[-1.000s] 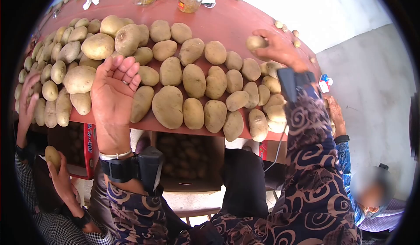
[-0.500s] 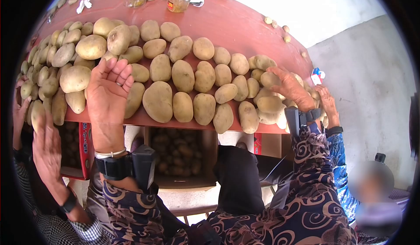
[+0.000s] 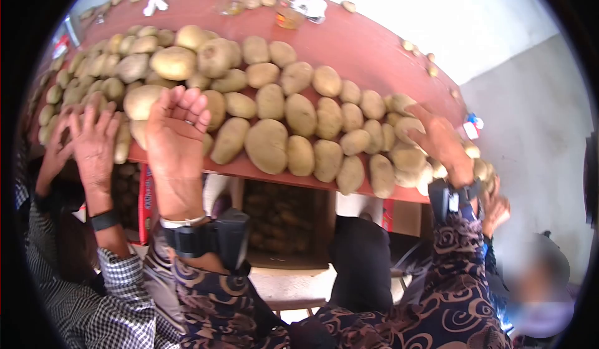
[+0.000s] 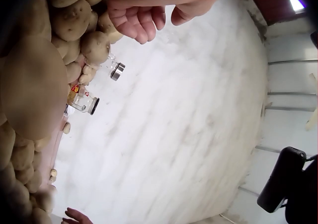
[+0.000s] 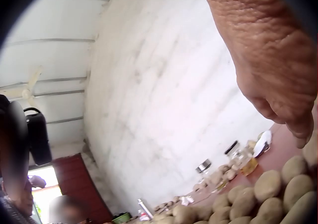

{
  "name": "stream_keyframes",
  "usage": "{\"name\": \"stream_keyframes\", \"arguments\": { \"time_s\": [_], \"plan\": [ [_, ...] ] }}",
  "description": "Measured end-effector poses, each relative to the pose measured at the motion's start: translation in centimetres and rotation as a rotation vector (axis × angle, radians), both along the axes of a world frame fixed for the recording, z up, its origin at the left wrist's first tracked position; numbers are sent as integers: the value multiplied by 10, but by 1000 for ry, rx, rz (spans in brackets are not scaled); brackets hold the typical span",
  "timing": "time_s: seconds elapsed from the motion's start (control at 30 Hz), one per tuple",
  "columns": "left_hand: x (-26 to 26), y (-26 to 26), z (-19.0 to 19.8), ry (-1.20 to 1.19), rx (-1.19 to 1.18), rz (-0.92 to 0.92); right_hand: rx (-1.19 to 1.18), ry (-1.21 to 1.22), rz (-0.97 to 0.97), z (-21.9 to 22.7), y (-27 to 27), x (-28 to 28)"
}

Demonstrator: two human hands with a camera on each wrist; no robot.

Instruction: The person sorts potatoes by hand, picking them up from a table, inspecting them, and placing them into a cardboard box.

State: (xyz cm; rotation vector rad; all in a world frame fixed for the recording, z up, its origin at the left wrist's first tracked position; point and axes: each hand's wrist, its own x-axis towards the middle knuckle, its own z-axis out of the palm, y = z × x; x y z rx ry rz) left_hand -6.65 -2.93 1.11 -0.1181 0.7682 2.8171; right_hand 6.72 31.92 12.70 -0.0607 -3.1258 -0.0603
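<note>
My left hand is held palm up at the table's front edge, fingers loosely bent and holding nothing. In the left wrist view the left hand hangs beside a heap of potatoes. My right hand reaches over potatoes at the right end of the rows, its fingers spread beside a potato. In the right wrist view the right hand points fingers down, and its underside is hidden. Rows of potatoes lie side by side on the red table.
At the left another person's hand rests at the potato pile. A further person's hand is at the right edge. Glass jars and white tissue stand farther back. Below the edge is a box of potatoes.
My right hand has come down from above the table, where it held a potato, onto the right-end potatoes. The left hand keeps its pose. The person at left moved a potato to the pile.
</note>
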Motion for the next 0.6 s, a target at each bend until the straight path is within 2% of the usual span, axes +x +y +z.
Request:
{"name": "stream_keyframes", "arguments": {
  "time_s": [0.2, 0.37, 0.43, 0.5, 0.53, 0.6],
  "plan": [
    [1, -9, 3, -157, 32, 277, -56, -63, 211, 13, -76, -38],
    [5, -6, 6, -261, 0, 361, -82, -54, 479, 8, -129, -81],
    [4, -7, 7, -284, -1, 366, -40, -146, 485, 8, -146, -99],
    [4, -7, 8, -308, 9, 383, -116, -210, 469, 4, -161, -113],
    [5, -6, 8, -306, 10, 382, -114, -207, 468, -3, -163, -121],
    [6, -4, 11, -342, 6, 396, -144, 31, 575, -25, -163, -141]
  ]
}}
